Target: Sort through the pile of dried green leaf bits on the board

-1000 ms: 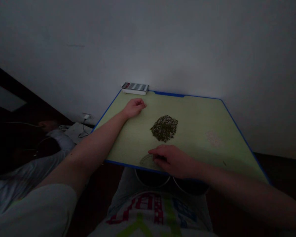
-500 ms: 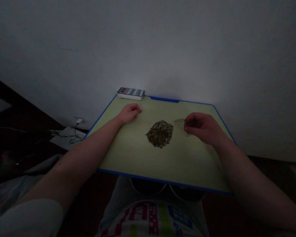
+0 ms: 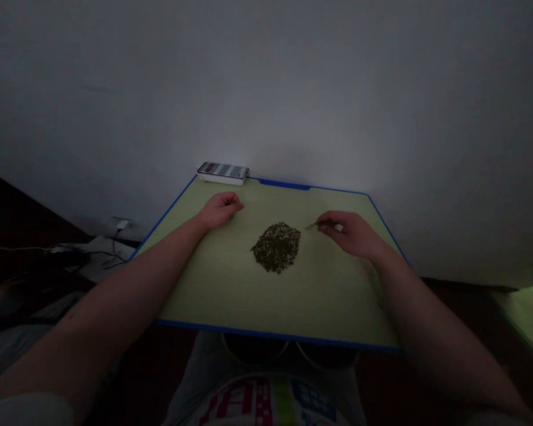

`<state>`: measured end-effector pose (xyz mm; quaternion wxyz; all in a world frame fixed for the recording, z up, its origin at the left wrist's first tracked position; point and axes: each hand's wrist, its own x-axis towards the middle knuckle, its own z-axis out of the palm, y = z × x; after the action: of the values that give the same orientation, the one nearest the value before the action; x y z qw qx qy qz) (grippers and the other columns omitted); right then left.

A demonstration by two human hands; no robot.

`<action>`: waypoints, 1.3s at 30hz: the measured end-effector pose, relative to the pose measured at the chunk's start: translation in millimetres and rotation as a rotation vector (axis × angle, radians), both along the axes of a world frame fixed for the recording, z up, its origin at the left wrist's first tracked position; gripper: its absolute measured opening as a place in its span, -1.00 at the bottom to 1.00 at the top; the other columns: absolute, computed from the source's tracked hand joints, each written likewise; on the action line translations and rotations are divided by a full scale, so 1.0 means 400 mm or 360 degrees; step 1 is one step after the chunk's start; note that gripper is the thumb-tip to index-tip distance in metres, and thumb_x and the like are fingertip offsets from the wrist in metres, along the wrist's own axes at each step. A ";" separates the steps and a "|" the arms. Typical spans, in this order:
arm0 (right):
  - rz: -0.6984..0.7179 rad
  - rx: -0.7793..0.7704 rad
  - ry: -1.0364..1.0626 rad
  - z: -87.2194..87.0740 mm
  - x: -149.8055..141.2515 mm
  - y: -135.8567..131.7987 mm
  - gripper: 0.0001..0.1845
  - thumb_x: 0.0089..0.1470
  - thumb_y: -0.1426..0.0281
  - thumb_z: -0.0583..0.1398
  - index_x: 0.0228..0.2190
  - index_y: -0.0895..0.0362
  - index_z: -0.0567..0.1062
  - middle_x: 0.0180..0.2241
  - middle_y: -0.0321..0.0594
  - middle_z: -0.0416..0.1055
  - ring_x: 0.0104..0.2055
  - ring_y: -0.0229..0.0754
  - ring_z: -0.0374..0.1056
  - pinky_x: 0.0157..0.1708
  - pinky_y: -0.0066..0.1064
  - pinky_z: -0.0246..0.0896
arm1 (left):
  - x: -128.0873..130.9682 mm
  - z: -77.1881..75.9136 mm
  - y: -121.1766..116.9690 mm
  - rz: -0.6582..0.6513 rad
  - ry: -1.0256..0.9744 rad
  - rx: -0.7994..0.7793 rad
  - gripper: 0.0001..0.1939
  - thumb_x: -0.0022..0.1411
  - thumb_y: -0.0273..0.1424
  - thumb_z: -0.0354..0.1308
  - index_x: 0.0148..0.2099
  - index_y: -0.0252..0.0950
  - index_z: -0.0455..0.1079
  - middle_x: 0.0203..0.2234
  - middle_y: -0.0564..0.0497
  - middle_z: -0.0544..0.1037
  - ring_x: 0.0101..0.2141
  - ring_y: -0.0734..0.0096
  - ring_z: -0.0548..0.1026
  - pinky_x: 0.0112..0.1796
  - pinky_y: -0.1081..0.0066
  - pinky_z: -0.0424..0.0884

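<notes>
A heap of small grains (image 3: 276,248), dark green mixed with whitish ones, lies in the middle of the pale yellow-green tabletop (image 3: 231,290). To its right, my right hand (image 3: 344,231) pinches a thin pointed tool (image 3: 311,226), perhaps tweezers, whose tip is just short of the heap's edge. Dim light hides the tool's exact kind. My left hand (image 3: 222,210) rests on the tabletop behind and left of the heap, its fingers curled in, and nothing shows in them. Beside my right forearm is a faint pale patch of what look like light grains (image 3: 365,266).
A phone (image 3: 224,170) lies on a white box at the far left corner, near the wall (image 3: 320,106). Two round dark containers (image 3: 255,349) are below the table's blue front edge (image 3: 266,332). At the left, a plug and cables (image 3: 122,225) hang by the wall.
My right hand has gone from the front edge, over to the right side, then to just beside the heap with the tool. My left hand keeps its place; the view has shifted slightly.
</notes>
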<state>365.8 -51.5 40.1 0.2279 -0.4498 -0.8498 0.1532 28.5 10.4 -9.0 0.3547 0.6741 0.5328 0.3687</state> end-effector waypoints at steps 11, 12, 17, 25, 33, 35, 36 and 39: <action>0.0286 0.0170 0.0278 -0.043 0.020 0.038 -0.85 -0.05 0.48 0.18 -0.50 0.04 0.55 -0.34 -0.23 0.53 -0.16 -0.14 0.40 -0.12 -0.24 0.29 | -0.002 -0.003 -0.001 -0.0010 -0.0069 -0.0023 -0.76 0.00 -0.23 0.12 -0.49 -0.29 0.23 -0.76 0.20 0.19 -0.69 0.61 0.14 -0.60 0.51 0.05; 0.0328 0.0169 0.0247 -0.040 0.018 0.036 -0.84 -0.04 0.48 0.18 -0.50 0.03 0.56 -0.35 -0.23 0.53 -0.17 -0.14 0.40 -0.13 -0.25 0.30 | -0.002 -0.002 -0.002 -0.0009 -0.0073 -0.0029 -0.77 0.00 -0.23 0.12 -0.49 -0.29 0.23 -0.76 0.20 0.19 -0.69 0.61 0.14 -0.61 0.51 0.05; 0.0471 0.0213 0.0017 -0.029 0.001 0.028 -0.78 -0.01 0.50 0.16 -0.45 0.02 0.59 -0.36 -0.21 0.53 -0.25 -0.16 0.38 -0.18 -0.24 0.27 | 0.001 0.004 -0.006 0.0015 -0.0076 -0.0044 -0.77 -0.01 -0.23 0.13 -0.49 -0.29 0.24 -0.76 0.20 0.20 -0.70 0.61 0.15 -0.61 0.52 0.06; 0.0584 0.0255 -0.0164 -0.043 -0.017 0.024 -0.72 0.00 0.56 0.13 -0.40 0.03 0.60 -0.34 -0.21 0.52 -0.23 -0.17 0.35 -0.17 -0.30 0.22 | -0.001 0.001 -0.003 0.0014 -0.0072 -0.0049 -0.75 -0.02 -0.22 0.13 -0.50 -0.29 0.22 -0.76 0.20 0.20 -0.70 0.61 0.15 -0.61 0.51 0.04; 0.0544 0.0272 -0.0170 -0.045 -0.021 0.025 -0.72 0.01 0.55 0.13 -0.39 0.03 0.61 -0.34 -0.21 0.52 -0.24 -0.17 0.34 -0.16 -0.29 0.20 | -0.002 -0.002 -0.002 0.0003 -0.0114 -0.0079 -0.77 -0.02 -0.23 0.14 -0.48 -0.28 0.23 -0.77 0.21 0.19 -0.72 0.61 0.15 -0.63 0.51 0.04; 0.0520 0.0280 -0.0174 -0.047 -0.019 0.027 -0.73 0.02 0.54 0.13 -0.38 0.02 0.61 -0.34 -0.21 0.52 -0.23 -0.16 0.33 -0.16 -0.28 0.20 | -0.001 0.000 -0.004 0.0006 -0.0109 -0.0071 -0.77 -0.02 -0.24 0.14 -0.48 -0.29 0.23 -0.77 0.20 0.20 -0.72 0.61 0.15 -0.63 0.51 0.04; 0.0509 0.0281 -0.0179 -0.049 -0.017 0.028 -0.73 0.02 0.53 0.14 -0.38 0.02 0.61 -0.34 -0.21 0.52 -0.23 -0.16 0.33 -0.16 -0.28 0.20 | 0.000 0.001 -0.005 0.0008 -0.0106 -0.0066 -0.77 -0.02 -0.24 0.15 -0.48 -0.29 0.23 -0.77 0.20 0.20 -0.72 0.61 0.15 -0.63 0.51 0.05; 0.0509 0.0281 -0.0207 -0.051 -0.015 0.031 -0.73 0.01 0.54 0.14 -0.37 0.03 0.61 -0.34 -0.21 0.52 -0.24 -0.16 0.33 -0.16 -0.28 0.19 | 0.000 0.001 -0.005 0.0016 -0.0115 -0.0074 -0.77 -0.03 -0.24 0.15 -0.49 -0.29 0.23 -0.77 0.21 0.20 -0.72 0.62 0.14 -0.63 0.51 0.05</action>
<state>359.9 -39.3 19.8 0.1839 -0.2962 -0.9336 0.0831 28.5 8.5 -8.6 0.3874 0.6492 0.5315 0.3821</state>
